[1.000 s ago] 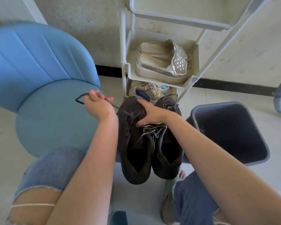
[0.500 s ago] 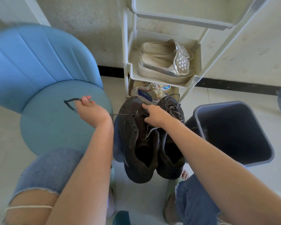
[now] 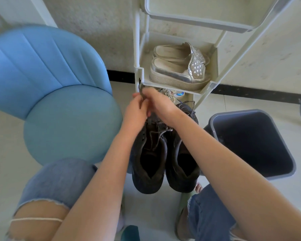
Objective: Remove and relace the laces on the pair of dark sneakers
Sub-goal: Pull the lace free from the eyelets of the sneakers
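Hands joined above the dark sneakers, at the toe end.
Left hand and right hand touch, fingers curled, both pinching one grey lace; forearms converge.

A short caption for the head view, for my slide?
Left hand and right hand pinch a dark lace over the dark sneakers.

no text, label or number can be read.
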